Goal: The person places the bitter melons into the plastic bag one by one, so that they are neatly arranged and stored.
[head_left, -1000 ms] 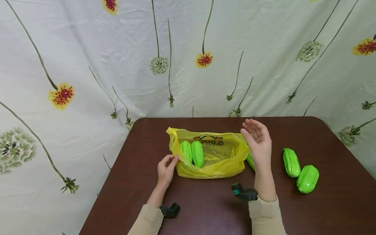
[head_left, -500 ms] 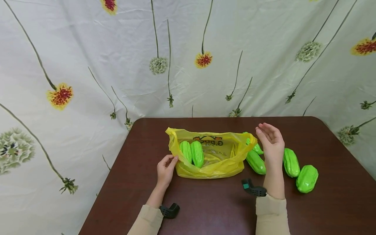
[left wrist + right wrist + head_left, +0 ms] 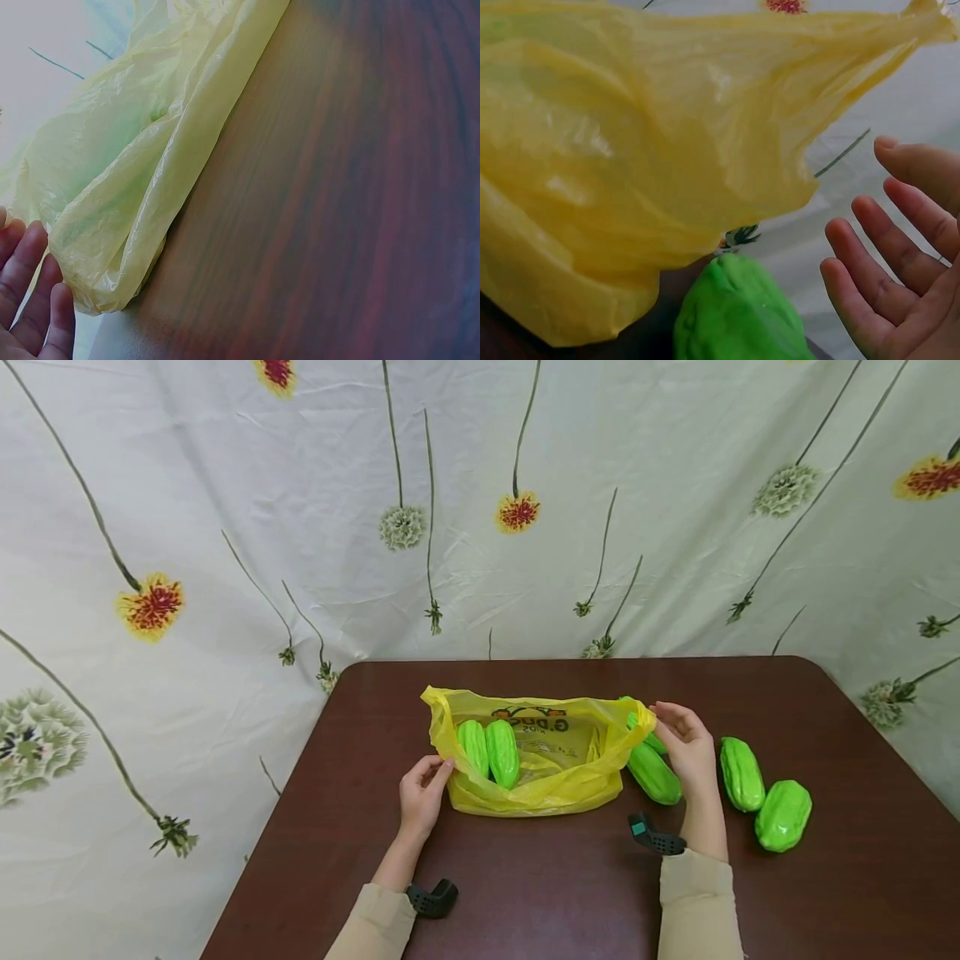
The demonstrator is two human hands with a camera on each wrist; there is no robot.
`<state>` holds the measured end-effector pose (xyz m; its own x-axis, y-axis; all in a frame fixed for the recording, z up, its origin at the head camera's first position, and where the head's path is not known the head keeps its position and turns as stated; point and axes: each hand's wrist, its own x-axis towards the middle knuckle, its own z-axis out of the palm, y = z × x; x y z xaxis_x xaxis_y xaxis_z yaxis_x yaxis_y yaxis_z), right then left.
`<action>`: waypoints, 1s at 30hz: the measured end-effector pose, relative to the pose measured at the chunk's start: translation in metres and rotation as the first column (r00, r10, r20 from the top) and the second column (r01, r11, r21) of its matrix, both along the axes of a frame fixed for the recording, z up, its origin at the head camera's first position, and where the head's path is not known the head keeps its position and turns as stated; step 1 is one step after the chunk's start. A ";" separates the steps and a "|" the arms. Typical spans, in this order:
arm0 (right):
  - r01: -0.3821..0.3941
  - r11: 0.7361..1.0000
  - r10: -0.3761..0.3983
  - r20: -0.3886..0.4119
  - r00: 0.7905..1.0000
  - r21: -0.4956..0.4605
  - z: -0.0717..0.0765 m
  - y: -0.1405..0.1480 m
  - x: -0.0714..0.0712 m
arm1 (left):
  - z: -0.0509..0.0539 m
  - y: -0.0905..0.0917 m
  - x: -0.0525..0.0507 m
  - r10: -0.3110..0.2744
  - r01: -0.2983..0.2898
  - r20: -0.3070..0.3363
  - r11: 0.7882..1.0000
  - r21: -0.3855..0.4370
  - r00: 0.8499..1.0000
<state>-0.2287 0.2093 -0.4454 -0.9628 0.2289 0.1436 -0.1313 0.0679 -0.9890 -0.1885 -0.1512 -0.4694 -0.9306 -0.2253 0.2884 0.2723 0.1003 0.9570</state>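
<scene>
A yellow plastic bag lies with its mouth spread, showing mirrored dark print on its far wall. Two glossy green ridged gourds rest side by side in its left part. My left hand pinches the bag's left rim; in the left wrist view several fingers are at the plastic, the thumb hidden. At the bag's right corner is my right hand, its fingertips close to the plastic. The right wrist view shows those fingers loosely spread, apart from the bag.
A green gourd lies right of the bag, with another partly behind the bag's corner. Farther right are an upright-lying gourd and a shorter one. The dark brown table meets a flowered curtain behind.
My right hand has moved right and then down beside the bag's right corner, and that corner has spread rightward. The gourds behind that hand have come into view. My left hand stays put.
</scene>
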 end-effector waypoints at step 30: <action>-0.017 0.976 0.001 0.076 0.997 0.217 -0.043 0.016 -0.003 | 0.000 0.000 0.000 0.000 0.000 -0.014 1.000 -0.013 1.000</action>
<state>-0.2320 0.2257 -0.4886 -0.9746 0.1916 0.1157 -0.0585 0.2811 -0.9579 -0.1889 -0.1510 -0.4693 -0.9264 -0.2218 0.3042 0.2855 0.1129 0.9517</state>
